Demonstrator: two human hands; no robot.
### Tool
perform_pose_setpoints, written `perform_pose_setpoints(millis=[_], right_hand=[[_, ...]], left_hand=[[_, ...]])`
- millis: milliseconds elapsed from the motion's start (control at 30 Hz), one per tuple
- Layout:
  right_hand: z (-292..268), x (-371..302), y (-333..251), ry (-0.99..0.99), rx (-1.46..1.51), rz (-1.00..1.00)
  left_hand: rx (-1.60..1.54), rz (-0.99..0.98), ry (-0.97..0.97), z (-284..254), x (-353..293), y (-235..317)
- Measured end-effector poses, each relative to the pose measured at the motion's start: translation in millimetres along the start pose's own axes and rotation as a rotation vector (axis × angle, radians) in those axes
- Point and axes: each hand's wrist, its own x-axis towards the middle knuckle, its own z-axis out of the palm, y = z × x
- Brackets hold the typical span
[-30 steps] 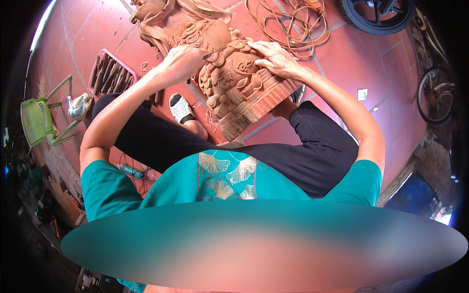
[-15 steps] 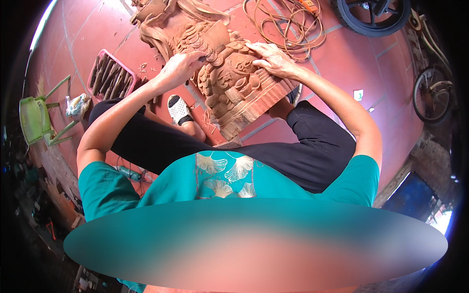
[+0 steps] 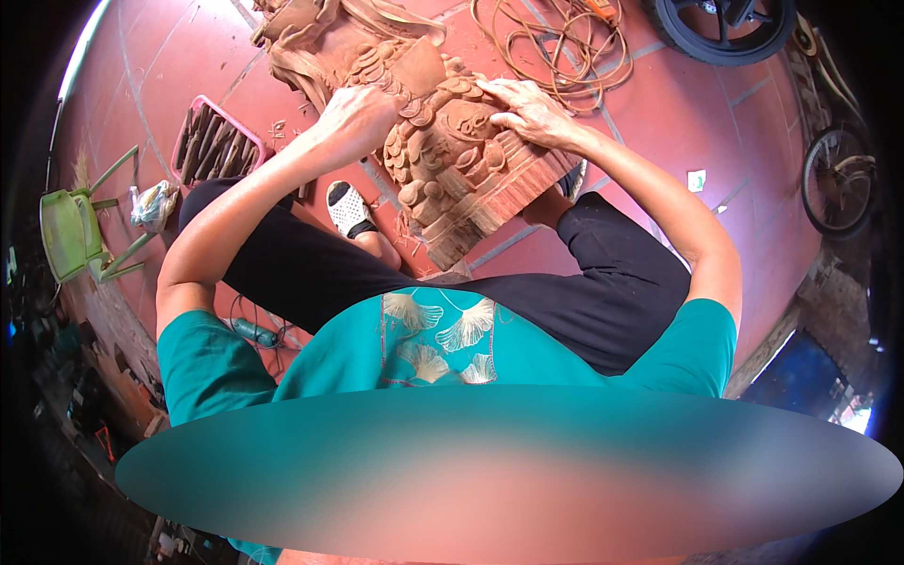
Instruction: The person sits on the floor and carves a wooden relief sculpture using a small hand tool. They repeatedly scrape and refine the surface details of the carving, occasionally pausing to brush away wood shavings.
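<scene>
A reddish-brown wood carving, cut in deep relief with rounded coin-like shapes and a squared end block, lies on the floor between my legs. Bent fingers close my left hand at the carving's left side, over the overlapping discs. Its fingertips are turned away, so whatever they pinch is hidden. On the carving's right upper side rests my right hand, fingers stretched over the relief and thumb apart, touching the wood near the end block.
A pink basket of dark stick-like tools stands left, near a green plastic chair and a plastic bag. An orange cord lies coiled beyond the carving. A black wheel and a bicycle wheel are at right.
My left hand has shifted slightly and turned over, its back now upward; a small dark thing earlier visible at its fingertips is hidden. My right hand stays in place on the carving.
</scene>
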Motion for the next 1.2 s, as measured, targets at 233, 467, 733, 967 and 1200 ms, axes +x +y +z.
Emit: perform_pose_setpoints(millis=[233, 467, 733, 967, 1200], right_hand=[[-2.1, 1.2, -0.3, 0.0, -0.03, 0.0], [-6.7, 2.6, -5.0, -0.007, -0.003, -0.011], [-1.0, 1.3, -0.9, 0.016, 0.011, -0.019], [1.7, 1.1, 3.6, 0.013, 0.015, -0.031], [-2.0, -0.2, -0.5, 0.022, 0.02, -0.031]], left_hand=[[-0.446, -0.077, 0.15, 14.2, -16.5, -4.7], [-0.554, -0.077, 0.208, 16.3, -17.9, -14.9], [-0.28, 0.007, 0.198, 11.0, -15.2, -9.8], [0.011, 0.001, 0.043, -3.1, -3.3, 6.2], [-0.332, -0.012, 0.125, 13.3, -9.4, -11.7]])
